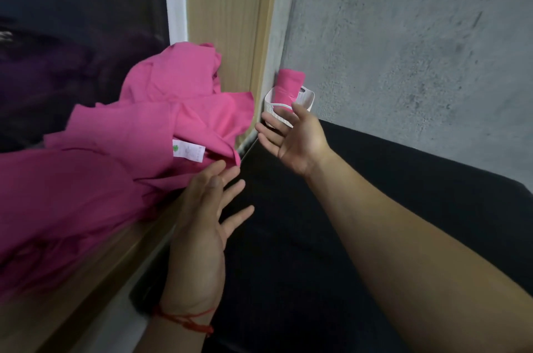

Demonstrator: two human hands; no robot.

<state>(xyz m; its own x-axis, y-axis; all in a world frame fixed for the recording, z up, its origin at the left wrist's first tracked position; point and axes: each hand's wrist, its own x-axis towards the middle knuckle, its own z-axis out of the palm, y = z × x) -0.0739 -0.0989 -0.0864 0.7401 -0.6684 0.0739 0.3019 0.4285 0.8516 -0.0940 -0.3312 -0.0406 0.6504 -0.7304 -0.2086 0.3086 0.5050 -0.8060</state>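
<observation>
Just beside the pink garment point(115, 150), left hand point(202, 223) and right hand point(294, 136) hover, fingers spread, empty

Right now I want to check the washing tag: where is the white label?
In the head view, left of centre, the white label lies on the pink garment heaped on the sill, just above the left hand.

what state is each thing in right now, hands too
garment: crumpled on the sill, label showing
pink roll: rolled up, upright in the basket
basket: in the corner, holding the roll
left hand: open, fingers spread, holding nothing
right hand: open, just in front of the basket
</observation>
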